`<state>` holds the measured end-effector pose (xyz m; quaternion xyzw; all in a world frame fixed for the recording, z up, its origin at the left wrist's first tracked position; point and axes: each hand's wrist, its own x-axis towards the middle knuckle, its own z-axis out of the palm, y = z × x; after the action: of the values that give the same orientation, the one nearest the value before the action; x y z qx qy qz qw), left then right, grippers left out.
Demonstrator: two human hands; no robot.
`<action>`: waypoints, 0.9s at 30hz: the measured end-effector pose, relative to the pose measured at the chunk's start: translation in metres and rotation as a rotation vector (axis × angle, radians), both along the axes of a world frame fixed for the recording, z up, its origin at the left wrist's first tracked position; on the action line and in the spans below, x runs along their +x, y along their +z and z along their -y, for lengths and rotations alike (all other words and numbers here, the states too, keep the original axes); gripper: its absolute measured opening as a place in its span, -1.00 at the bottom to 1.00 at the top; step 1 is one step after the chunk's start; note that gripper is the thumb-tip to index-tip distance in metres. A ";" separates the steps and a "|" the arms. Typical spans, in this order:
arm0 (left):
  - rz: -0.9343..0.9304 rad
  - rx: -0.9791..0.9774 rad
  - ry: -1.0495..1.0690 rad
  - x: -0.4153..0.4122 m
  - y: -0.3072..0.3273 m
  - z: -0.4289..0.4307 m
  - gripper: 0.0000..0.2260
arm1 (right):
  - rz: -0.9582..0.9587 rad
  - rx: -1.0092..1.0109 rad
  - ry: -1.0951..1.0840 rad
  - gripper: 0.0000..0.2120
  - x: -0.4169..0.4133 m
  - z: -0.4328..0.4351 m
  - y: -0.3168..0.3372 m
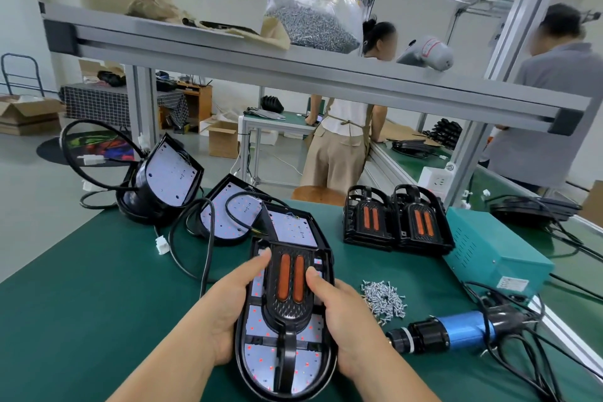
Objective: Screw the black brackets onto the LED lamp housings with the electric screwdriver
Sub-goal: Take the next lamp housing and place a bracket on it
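Green matting (81,303) covers our bench, and nearest us our left hand (228,310) and right hand (346,326) grip the long sides of a lamp housing (257,369), thumbs pressing on the black bracket (288,307) that lies in it over the white LED board. Just right of it lie a heap of screws (385,299) and the electric screwdriver (456,331), on its side and untouched. Farther back we see two stacks of brackets (368,222) beside a teal power box (489,248), more housings (169,173) with cables at the left, and a bag of screws (313,26) on the shelf above.
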<state>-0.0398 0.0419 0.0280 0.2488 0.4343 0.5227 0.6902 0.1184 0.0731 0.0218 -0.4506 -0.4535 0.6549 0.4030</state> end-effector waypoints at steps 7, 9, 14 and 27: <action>0.016 0.011 0.165 0.001 -0.002 0.000 -0.41 | 0.105 0.091 0.069 -0.66 0.000 0.001 -0.001; 0.027 0.014 0.210 -0.001 -0.001 -0.001 -0.43 | 0.103 0.103 0.108 -0.48 -0.002 0.000 -0.007; 0.034 0.038 0.269 -0.003 -0.003 -0.002 -0.53 | 0.104 0.131 0.129 -0.34 -0.005 -0.003 -0.016; -0.036 0.170 0.157 0.016 -0.014 -0.001 -0.55 | -0.025 0.207 -0.038 -0.62 0.001 -0.001 -0.009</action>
<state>-0.0239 0.0427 0.0141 0.2810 0.4189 0.6054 0.6156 0.1194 0.0742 0.0132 -0.4068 -0.5051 0.6023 0.4655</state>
